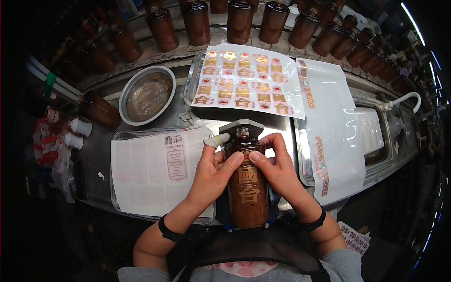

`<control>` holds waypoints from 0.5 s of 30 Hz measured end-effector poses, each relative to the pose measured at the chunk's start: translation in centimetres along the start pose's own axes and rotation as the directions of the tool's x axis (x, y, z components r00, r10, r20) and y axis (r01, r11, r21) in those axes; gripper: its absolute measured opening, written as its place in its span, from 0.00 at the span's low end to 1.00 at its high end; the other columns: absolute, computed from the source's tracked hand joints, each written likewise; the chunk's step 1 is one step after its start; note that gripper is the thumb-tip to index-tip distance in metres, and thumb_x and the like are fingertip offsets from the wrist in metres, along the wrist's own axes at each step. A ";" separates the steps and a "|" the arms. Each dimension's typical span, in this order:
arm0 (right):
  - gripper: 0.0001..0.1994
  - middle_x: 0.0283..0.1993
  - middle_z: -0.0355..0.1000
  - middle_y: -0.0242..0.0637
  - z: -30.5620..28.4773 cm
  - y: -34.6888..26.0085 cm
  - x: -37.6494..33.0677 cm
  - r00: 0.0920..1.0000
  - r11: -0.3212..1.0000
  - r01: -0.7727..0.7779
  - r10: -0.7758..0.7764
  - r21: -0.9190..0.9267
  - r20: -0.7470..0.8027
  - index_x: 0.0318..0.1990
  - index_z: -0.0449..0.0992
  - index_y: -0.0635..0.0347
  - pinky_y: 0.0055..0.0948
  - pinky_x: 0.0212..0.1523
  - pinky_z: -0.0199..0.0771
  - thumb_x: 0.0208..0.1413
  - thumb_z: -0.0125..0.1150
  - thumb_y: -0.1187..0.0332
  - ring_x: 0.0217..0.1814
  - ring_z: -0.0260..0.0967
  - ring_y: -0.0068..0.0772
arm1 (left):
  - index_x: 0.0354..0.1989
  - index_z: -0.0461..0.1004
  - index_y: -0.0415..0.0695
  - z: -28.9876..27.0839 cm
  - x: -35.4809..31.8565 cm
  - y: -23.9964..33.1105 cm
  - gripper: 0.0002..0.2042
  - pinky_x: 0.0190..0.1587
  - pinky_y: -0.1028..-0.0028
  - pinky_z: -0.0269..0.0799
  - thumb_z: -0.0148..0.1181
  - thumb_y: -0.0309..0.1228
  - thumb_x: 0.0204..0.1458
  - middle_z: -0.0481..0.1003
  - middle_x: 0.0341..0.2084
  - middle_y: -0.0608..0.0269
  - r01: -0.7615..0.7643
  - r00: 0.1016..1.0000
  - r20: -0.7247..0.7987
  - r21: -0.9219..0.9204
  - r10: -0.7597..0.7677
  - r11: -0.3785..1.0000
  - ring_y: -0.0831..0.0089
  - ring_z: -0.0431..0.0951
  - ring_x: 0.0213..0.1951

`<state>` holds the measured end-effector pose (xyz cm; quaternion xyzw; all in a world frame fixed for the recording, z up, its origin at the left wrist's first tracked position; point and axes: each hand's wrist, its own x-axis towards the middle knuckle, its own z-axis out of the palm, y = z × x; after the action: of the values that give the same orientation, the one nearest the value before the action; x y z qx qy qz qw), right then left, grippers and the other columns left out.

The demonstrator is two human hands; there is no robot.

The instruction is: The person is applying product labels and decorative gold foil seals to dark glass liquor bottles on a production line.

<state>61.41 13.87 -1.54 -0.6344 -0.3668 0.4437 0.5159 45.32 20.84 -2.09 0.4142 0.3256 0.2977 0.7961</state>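
Note:
A glossy brown bottle point(249, 212) lies in front of me, neck pointing away, in a stand whose metal end plate point(257, 126) shows behind the neck. Gold character labels point(248, 191) run down its face, with a small red and gold label near the shoulder. My left hand point(212, 165) is closed on the bottle's left side, its thumb pressed on the small label. A white covering wraps its index fingertip. From the other side my right hand point(281, 168) grips the bottle, thumb pressing beside the left one. The fingers behind the bottle are partly hidden.
Beyond the bottle lies a sheet of gold and red labels point(244, 84). A nearly bare backing sheet point(336, 136) is on the right, a paler label sheet point(141, 174) on the left. A metal bowl point(126, 105) stands behind it. Several brown bottles point(239, 23) line a curved ledge.

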 end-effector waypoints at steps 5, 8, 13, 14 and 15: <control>0.17 0.41 0.63 0.33 -0.4 1.0 0.1 0.998 0.994 0.069 -0.070 0.087 -0.002 0.47 0.63 0.61 0.19 0.40 0.69 0.59 0.63 0.64 0.42 0.62 0.18 | 0.65 0.53 0.39 0.0 0.1 0.1 0.28 0.57 0.72 0.68 0.58 0.33 0.61 0.73 0.51 0.49 0.010 1.000 0.009 -0.003 -0.010 1.000 0.72 0.74 0.53; 0.16 0.40 0.63 0.34 -0.6 0.2 0.2 0.999 0.997 -0.032 0.031 0.076 0.014 0.46 0.63 0.61 0.19 0.45 0.67 0.60 0.62 0.63 0.45 0.61 0.19 | 0.63 0.55 0.38 0.1 0.4 0.4 0.27 0.55 0.73 0.69 0.59 0.34 0.61 0.74 0.49 0.49 0.032 0.999 -0.022 0.026 -0.031 0.999 0.72 0.75 0.51; 0.17 0.38 0.65 0.33 -0.6 0.5 0.5 1.000 0.997 0.010 -0.011 -0.082 -0.010 0.44 0.65 0.61 0.18 0.31 0.66 0.58 0.64 0.61 0.34 0.62 0.18 | 0.59 0.57 0.36 0.4 0.9 -0.2 0.24 0.47 0.74 0.76 0.60 0.29 0.59 0.76 0.45 0.49 0.003 0.998 -0.057 0.015 -0.002 1.000 0.72 0.78 0.46; 0.17 0.38 0.65 0.33 -0.5 0.5 0.6 1.000 0.997 0.008 -0.009 -0.081 -0.009 0.44 0.65 0.61 0.18 0.31 0.66 0.58 0.64 0.61 0.34 0.62 0.18 | 0.58 0.57 0.36 0.4 1.0 -0.2 0.23 0.46 0.75 0.76 0.60 0.29 0.59 0.76 0.45 0.49 -0.021 0.998 -0.054 0.021 0.022 1.000 0.72 0.79 0.45; 0.18 0.38 0.65 0.33 -0.2 0.6 0.6 1.000 0.998 0.004 -0.006 -0.065 -0.028 0.44 0.65 0.61 0.19 0.29 0.65 0.57 0.65 0.61 0.32 0.61 0.17 | 0.58 0.57 0.36 0.4 1.0 -0.3 0.23 0.46 0.75 0.76 0.60 0.29 0.59 0.76 0.45 0.49 -0.019 0.998 -0.056 0.021 0.020 1.000 0.72 0.79 0.45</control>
<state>61.86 14.24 -2.22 -0.6561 -0.3755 0.4212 0.5011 46.33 21.25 -2.46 0.4171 0.3469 0.3133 0.7795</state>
